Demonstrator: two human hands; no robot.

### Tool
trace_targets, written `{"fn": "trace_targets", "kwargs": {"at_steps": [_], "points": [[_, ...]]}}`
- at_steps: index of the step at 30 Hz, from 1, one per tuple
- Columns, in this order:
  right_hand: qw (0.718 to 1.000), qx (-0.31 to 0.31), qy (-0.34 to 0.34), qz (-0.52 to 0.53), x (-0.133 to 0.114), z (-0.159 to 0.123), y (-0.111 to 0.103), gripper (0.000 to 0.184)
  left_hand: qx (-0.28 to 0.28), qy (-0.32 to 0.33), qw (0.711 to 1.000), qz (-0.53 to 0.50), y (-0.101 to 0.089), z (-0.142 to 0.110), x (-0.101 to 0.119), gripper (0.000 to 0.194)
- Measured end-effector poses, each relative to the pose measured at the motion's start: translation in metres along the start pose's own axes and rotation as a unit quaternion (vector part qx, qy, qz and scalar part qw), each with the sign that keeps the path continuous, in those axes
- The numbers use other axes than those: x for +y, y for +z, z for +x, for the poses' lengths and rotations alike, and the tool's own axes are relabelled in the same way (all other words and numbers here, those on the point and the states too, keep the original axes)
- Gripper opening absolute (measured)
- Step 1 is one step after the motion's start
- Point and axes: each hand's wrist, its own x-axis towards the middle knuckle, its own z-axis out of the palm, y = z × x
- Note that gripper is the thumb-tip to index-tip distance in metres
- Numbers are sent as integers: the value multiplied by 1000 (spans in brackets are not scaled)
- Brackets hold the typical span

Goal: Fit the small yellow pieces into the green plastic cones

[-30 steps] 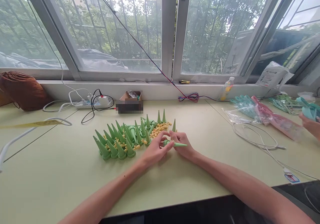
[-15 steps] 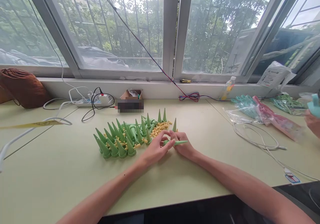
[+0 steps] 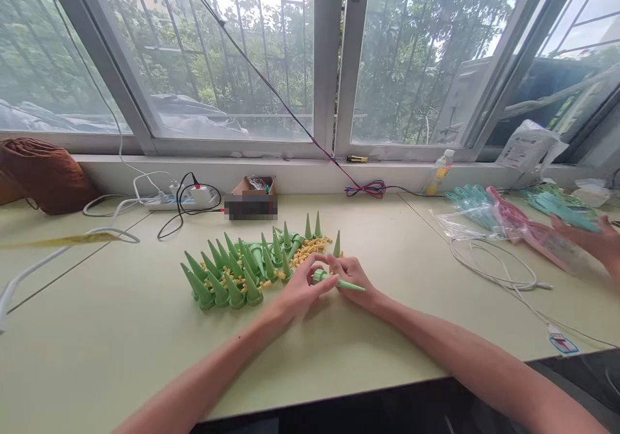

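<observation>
My left hand (image 3: 304, 287) is closed around the wide ribbed end of a green plastic spike (image 3: 349, 285), whose thin point slants right and slightly down. Close against it, my right hand (image 3: 356, 279) has its fingers curled; what lies in them, if anything, is hidden. Just beyond the right hand, another green spike (image 3: 337, 244) stands point up. To the left of my hands, several green spikes (image 3: 236, 290) stand in rows, with some lying on their sides. Small yellow plastic pieces (image 3: 309, 250) lie heaped behind my left hand and scattered among the spikes.
A co-worker's hand (image 3: 593, 243) is at the right, by pink and teal items in clear bags (image 3: 526, 227). A white cable (image 3: 477, 272) coils on the table. Along the back are a power strip (image 3: 186, 199), a small cardboard box (image 3: 254, 185) and a bottle (image 3: 440, 172).
The spike in my left hand has turned, its point now lower and its wide end more visible. At the right, the co-worker's hand has moved left and down toward the bagged items.
</observation>
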Motion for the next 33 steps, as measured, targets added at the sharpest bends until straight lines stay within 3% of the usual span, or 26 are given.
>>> {"fn": "trace_targets", "kwargs": {"at_steps": [33], "points": [[1000,0,-10,-6,9,1,0,63,-9,-16,1000,-13,0,0,5,50]]}}
